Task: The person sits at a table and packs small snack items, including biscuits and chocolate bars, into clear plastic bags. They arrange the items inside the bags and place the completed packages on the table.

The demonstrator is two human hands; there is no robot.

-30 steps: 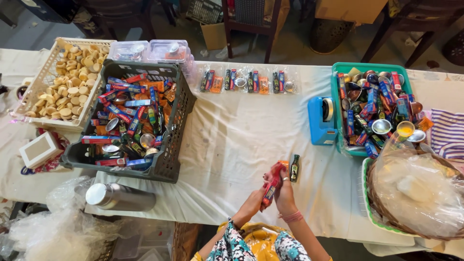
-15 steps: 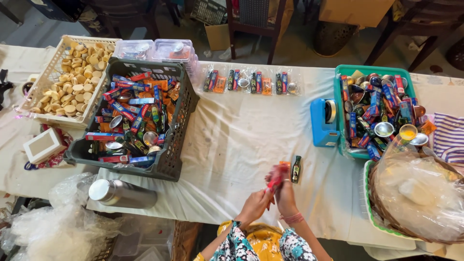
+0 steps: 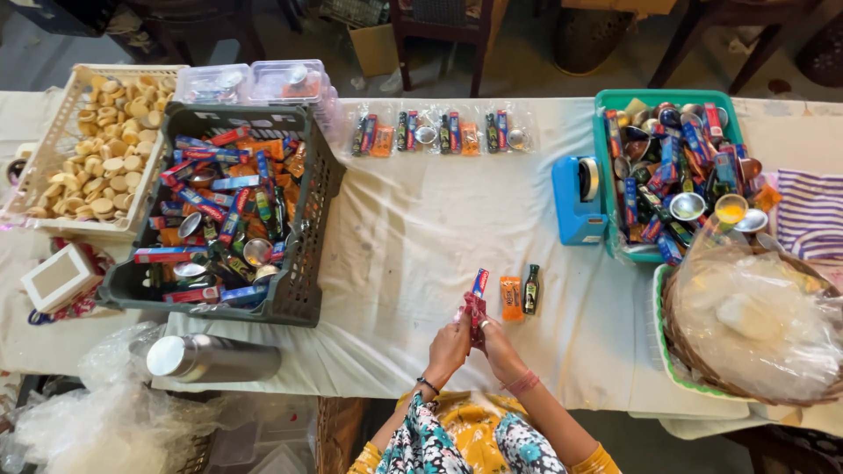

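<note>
My left hand [image 3: 450,346] and my right hand [image 3: 499,346] meet at the near edge of the white-clothed table [image 3: 413,237]. Together they pinch a small dark red item [image 3: 475,309], too small to make out. A red and blue tube box [image 3: 479,282] lies just beyond the fingers and seems to touch them. Beside it on the cloth rest an orange sachet [image 3: 511,297] and a small dark green bottle [image 3: 530,288].
A dark crate [image 3: 303,263] of boxed tubes and small steel bowls stands left, a cream basket of biscuits [image 3: 92,158] beyond it. A teal bin [image 3: 602,175], blue tape dispenser [image 3: 576,200], wicker basket with plastic [image 3: 755,320], steel flask [image 3: 211,358] and packed clear pouches [image 3: 439,132] surround the hands.
The orange sachet now lies on the cloth between the tube box and the bottle. Both hands have stayed at the near edge, working the small red item.
</note>
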